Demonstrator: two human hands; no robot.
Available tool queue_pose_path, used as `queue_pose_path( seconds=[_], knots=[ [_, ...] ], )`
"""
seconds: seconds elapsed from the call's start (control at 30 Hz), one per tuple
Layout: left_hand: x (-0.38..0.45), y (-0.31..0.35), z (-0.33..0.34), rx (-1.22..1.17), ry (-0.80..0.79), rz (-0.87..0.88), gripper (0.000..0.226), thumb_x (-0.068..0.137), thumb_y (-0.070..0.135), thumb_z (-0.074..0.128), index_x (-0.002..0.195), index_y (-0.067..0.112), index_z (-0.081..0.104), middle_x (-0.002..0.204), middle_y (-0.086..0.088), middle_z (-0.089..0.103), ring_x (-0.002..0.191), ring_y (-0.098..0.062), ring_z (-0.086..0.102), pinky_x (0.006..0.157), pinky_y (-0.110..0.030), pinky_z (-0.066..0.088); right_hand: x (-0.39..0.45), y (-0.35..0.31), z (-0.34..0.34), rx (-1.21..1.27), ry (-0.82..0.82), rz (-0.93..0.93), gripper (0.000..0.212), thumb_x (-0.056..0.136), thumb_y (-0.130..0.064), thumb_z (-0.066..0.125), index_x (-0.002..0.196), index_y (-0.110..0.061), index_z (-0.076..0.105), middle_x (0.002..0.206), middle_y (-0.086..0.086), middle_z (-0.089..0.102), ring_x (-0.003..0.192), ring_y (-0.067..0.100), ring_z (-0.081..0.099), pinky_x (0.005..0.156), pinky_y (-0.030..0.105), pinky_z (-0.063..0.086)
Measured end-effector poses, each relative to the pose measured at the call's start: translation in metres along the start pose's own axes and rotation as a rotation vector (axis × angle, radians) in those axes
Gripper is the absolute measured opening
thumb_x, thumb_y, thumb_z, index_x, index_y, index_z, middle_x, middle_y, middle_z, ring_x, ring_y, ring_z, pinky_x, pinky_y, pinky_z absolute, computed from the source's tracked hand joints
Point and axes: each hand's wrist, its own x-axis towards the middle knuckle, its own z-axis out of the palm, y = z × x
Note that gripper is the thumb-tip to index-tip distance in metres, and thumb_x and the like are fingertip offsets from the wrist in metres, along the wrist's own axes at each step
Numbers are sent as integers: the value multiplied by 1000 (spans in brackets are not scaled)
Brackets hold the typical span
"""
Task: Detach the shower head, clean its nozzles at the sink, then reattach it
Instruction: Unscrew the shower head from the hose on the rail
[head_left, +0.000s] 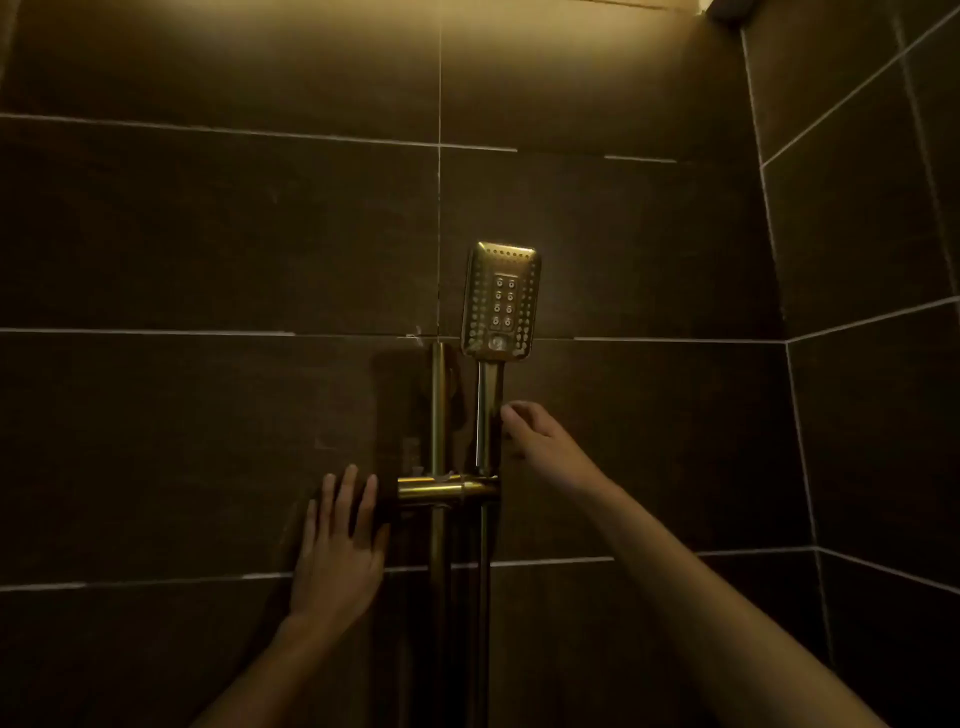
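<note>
A gold rectangular shower head (500, 301) stands upright in a gold bracket (448, 489) on a vertical slide rail (440, 405), its nozzle face turned toward me. My right hand (540, 436) is just right of the handle (488, 415), fingers loosely curled, fingertips at the handle's edge; I cannot tell if they touch it. My left hand (340, 540) lies flat, fingers straight, on the dark wall tile just left of the bracket. The hose (483, 597) runs down below the bracket.
Dark brown wall tiles (208, 234) with pale grout lines cover the back wall. A side wall (872, 260) meets it in a corner at the right. Dim warm light falls from above.
</note>
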Motion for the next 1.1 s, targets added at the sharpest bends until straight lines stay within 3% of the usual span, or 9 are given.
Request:
queue_pose_path(
  seconds=[0.17,0.3,0.4,0.5,0.63,0.8,0.93,1.03,1.1],
  knots=[
    [2,-8,14,105,26,55,73,96,57,8,156,15,11,164,-12,1,151,-33,0,119,-49,1,18,7,22,142,-6,-43,36,103,-38,43,121,-12,58,113,11,69,106,23,68,93,40,54],
    [2,-11,21,111,53,77,72,97,55,9,154,12,19,164,-14,6,150,-35,3,119,-54,9,25,7,33,221,19,-71,29,103,-34,43,105,-12,62,94,0,72,89,12,71,80,31,55],
    [4,-11,23,84,77,64,71,97,54,11,153,13,23,163,-14,11,150,-35,6,118,-55,14,30,1,36,323,41,-23,29,103,-32,45,103,-9,62,81,-2,71,84,17,70,85,40,56],
    [3,-9,22,62,78,52,68,97,51,19,153,14,25,162,-14,14,150,-34,9,118,-55,16,33,-11,36,350,87,26,29,103,-32,44,101,-9,62,80,1,69,85,21,66,89,45,52],
    [2,-10,18,52,45,57,69,97,53,12,154,15,21,163,-13,12,150,-34,8,118,-55,16,43,-50,19,376,205,1,26,105,-29,41,99,-9,58,78,5,62,73,18,62,69,37,52],
    [2,-11,11,42,-8,65,70,97,55,9,154,15,19,163,-14,11,150,-34,7,118,-55,17,38,-81,-9,325,268,-39,25,105,-27,40,110,-7,55,84,7,61,84,22,63,82,43,54],
    [3,-20,6,65,-49,89,72,96,59,6,155,19,14,164,-9,4,151,-29,2,118,-48,11,12,-86,-22,257,273,-11,25,104,-30,41,109,-10,56,85,5,61,82,20,63,78,38,53],
    [3,-21,-8,13,-79,97,69,96,56,21,156,24,10,164,-2,-6,150,-23,-11,120,-40,3,-14,-82,-23,274,252,16,27,104,-30,43,110,-8,56,84,6,62,82,20,64,81,41,55],
    [0,-23,-22,-99,-145,104,65,96,37,40,155,25,16,163,4,-8,148,-17,-14,120,-40,6,-37,-77,-18,295,221,33,27,104,-29,43,111,-6,56,83,6,62,83,21,64,85,43,55]
  ],
)
